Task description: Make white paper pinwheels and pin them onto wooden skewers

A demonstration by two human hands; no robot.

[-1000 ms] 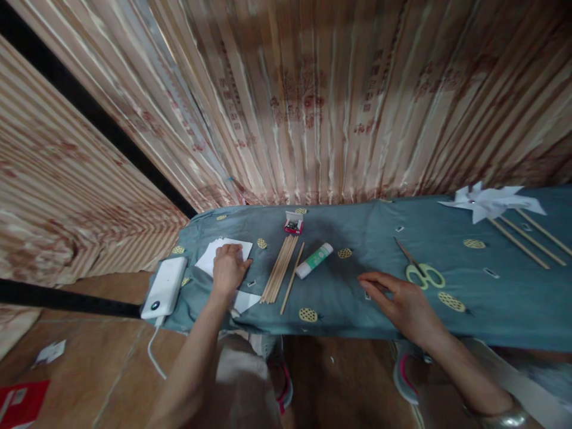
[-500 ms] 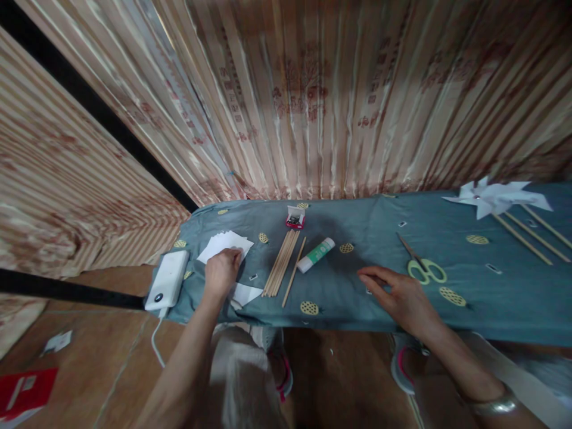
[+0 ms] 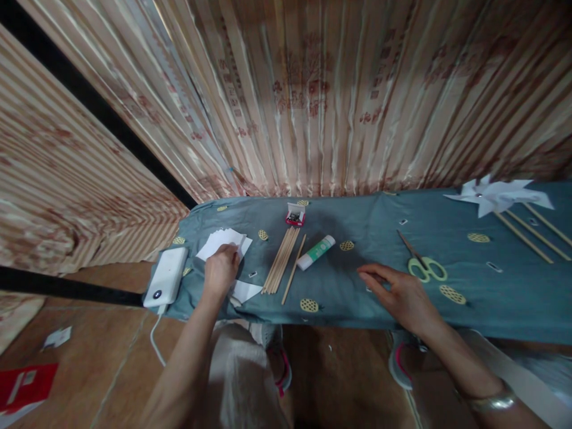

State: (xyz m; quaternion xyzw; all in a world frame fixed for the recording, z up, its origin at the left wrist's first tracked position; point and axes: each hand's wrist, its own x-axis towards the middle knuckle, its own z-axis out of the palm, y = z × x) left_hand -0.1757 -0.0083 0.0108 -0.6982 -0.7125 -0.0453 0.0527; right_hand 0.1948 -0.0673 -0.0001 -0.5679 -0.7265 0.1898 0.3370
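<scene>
My left hand (image 3: pixel 222 269) is closed, thumb and fingers pinched at the edge of the fanned stack of white paper (image 3: pixel 218 239). Below it lies a folded white paper piece (image 3: pixel 245 292). Beside the papers is a row of thin wooden sticks (image 3: pixel 280 262), one set slightly apart. A green and white glue stick (image 3: pixel 316 252) rests to their right. Over the right half of the cloth hovers my right hand (image 3: pixel 402 295), empty, its fingers loosely stretched and the thumb a little apart. Nearest to it are scissors (image 3: pixel 426 268) with light green handles.
A small open red box (image 3: pixel 295 215) of metal bits stands behind the sticks. White paper pinwheels (image 3: pixel 496 195) on sticks lie far right. At the left edge, a white power bank (image 3: pixel 167 277) has a cable hanging down. A teal cloth (image 3: pixel 357 310) covers the table; a curtain (image 3: pixel 313 119) hangs behind.
My left hand has shifted very slightly up at the paper stack, still pinching. The right hand stays where it was. The view has tipped a touch.
</scene>
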